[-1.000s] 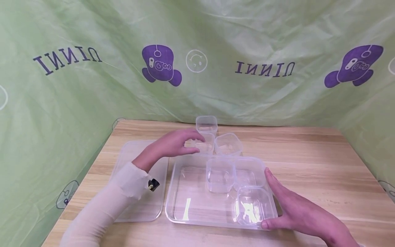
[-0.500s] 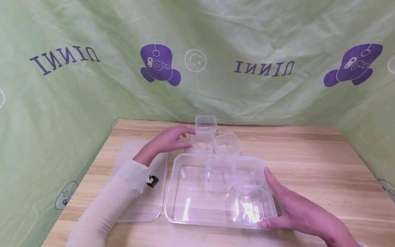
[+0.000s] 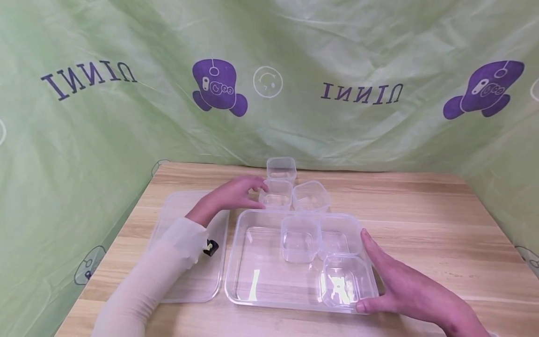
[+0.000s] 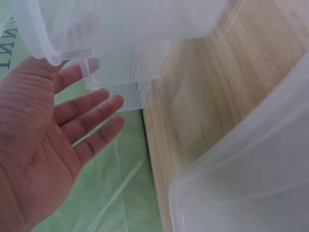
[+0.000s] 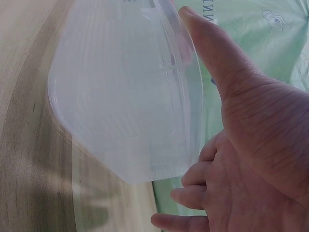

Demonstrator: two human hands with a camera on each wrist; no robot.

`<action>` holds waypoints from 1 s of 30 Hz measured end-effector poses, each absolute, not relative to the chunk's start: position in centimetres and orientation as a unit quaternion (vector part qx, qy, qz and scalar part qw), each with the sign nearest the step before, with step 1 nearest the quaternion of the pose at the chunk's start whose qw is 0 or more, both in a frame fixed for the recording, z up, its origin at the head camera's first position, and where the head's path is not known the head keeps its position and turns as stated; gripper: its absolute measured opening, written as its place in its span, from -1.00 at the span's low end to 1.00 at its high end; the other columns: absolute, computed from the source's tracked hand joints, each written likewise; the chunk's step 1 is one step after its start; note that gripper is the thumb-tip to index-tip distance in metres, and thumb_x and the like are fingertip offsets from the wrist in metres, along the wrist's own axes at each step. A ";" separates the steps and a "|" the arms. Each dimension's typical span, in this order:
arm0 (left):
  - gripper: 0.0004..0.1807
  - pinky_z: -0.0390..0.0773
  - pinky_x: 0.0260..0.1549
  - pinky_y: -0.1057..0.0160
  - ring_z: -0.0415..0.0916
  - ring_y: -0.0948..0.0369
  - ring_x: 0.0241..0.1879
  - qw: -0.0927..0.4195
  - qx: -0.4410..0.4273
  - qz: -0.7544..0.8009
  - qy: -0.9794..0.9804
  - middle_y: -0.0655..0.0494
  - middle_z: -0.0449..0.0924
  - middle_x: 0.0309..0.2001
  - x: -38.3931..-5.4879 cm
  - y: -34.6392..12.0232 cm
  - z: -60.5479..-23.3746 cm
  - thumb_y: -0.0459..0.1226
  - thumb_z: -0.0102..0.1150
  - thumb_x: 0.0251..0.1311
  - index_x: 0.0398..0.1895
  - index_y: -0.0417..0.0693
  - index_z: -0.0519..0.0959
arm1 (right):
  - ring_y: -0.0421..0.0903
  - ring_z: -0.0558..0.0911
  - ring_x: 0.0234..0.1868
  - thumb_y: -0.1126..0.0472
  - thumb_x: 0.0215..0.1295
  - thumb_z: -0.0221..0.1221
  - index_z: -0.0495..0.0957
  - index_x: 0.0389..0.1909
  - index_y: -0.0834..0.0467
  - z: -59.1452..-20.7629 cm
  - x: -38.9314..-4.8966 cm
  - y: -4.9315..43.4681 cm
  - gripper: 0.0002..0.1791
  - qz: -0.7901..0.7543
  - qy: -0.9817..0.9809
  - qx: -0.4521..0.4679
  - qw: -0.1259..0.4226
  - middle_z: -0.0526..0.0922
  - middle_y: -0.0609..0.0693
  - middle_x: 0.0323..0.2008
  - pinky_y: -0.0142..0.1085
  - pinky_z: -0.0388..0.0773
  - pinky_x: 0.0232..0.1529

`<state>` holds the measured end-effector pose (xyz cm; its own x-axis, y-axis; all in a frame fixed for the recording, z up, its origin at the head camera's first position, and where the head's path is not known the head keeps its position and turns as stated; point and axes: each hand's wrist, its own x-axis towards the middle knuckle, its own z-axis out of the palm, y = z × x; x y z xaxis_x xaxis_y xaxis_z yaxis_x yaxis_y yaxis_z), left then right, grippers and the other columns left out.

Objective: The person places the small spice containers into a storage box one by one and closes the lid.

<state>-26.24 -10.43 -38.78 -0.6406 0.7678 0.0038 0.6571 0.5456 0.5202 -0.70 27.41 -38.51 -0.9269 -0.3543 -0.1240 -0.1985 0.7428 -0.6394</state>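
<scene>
A large clear plastic box lies on the table with three small clear containers inside: one in the middle, one at the back right and one at the front right. My right hand spans the box's right side, thumb at the front corner and fingers along the wall. Behind the box, my left hand has its loosely bent fingers at the left edge of a small clear container. In the left wrist view the left fingers are spread apart beneath the clear plastic.
Two more small containers stand behind the box, one at the right and one at the back. A flat clear lid lies left of the box, under the left forearm. A green printed curtain borders the table.
My left hand has drawn back slightly left from over the small container, then returned to its left edge. My right hand and the containers have stayed in place.
</scene>
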 end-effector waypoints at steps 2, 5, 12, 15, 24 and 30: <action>-0.45 0.45 0.26 0.01 0.55 0.00 0.17 0.114 0.407 0.237 0.875 -0.16 0.43 0.38 -26.1 -10.3 -38.8 -0.06 0.49 0.20 0.16 -0.17 0.64 | 0.18 -0.02 0.56 -0.40 0.01 0.44 -0.42 0.66 -0.01 -38.5 -0.7 27.4 0.50 -0.326 0.926 -0.150 0.120 -0.24 0.14 0.64 -0.78 -0.19 0.23; -0.48 0.41 0.30 0.01 0.51 -0.04 0.23 0.115 0.402 0.226 0.880 -0.20 0.33 0.45 -26.0 -10.3 -38.8 -0.04 0.48 0.21 0.13 -0.15 0.66 | 0.16 -0.01 0.56 -0.40 0.01 0.44 -0.41 0.66 -0.01 -38.6 -0.7 27.5 0.49 -0.326 0.926 -0.150 0.120 -0.23 0.12 0.64 -0.77 -0.17 0.24; -0.66 0.51 0.21 0.00 0.49 -0.11 0.27 0.103 0.404 0.236 0.878 -0.22 0.33 0.46 -26.0 -10.4 -38.7 -0.04 0.50 0.20 -0.10 -0.03 0.71 | 0.20 0.01 0.54 -0.41 0.02 0.42 -0.40 0.66 0.04 -38.6 -0.6 27.5 0.49 -0.324 0.926 -0.161 0.113 -0.21 0.18 0.63 -0.76 -0.18 0.24; -0.72 0.56 0.13 0.02 0.53 -0.10 0.23 0.101 0.404 0.245 0.876 -0.21 0.35 0.45 -26.1 -10.5 -38.7 -0.04 0.51 0.18 -0.18 0.02 0.71 | 0.18 0.00 0.55 -0.41 0.00 0.43 -0.40 0.66 0.01 -38.5 -0.7 27.4 0.50 -0.321 0.927 -0.152 0.117 -0.22 0.15 0.64 -0.76 -0.18 0.24; -0.79 0.63 0.01 0.09 0.61 -0.03 0.09 0.109 0.394 0.289 0.866 -0.19 0.37 0.43 -25.9 -10.7 -38.6 -0.09 0.53 0.15 -0.39 0.07 0.66 | 0.22 0.04 0.53 -0.42 0.02 0.40 -0.40 0.66 0.07 -38.7 -0.7 27.6 0.49 -0.321 0.926 -0.167 0.110 -0.18 0.21 0.63 -0.76 -0.16 0.22; -0.79 0.65 -0.03 0.15 0.57 -0.09 0.17 0.114 0.395 0.323 0.852 -0.24 0.38 0.42 -25.8 -10.9 -38.5 -0.16 0.55 0.14 -0.44 0.05 0.65 | 0.21 0.05 0.53 -0.42 0.02 0.40 -0.39 0.66 0.07 -38.7 -0.6 27.6 0.49 -0.320 0.927 -0.167 0.106 -0.17 0.21 0.62 -0.76 -0.16 0.23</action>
<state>-25.84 -10.86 -38.47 -0.6618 0.7472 0.0610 0.6002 0.4794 0.6402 -0.65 27.59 -38.68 -0.9213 -0.3784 -0.0901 -0.2423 0.7395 -0.6280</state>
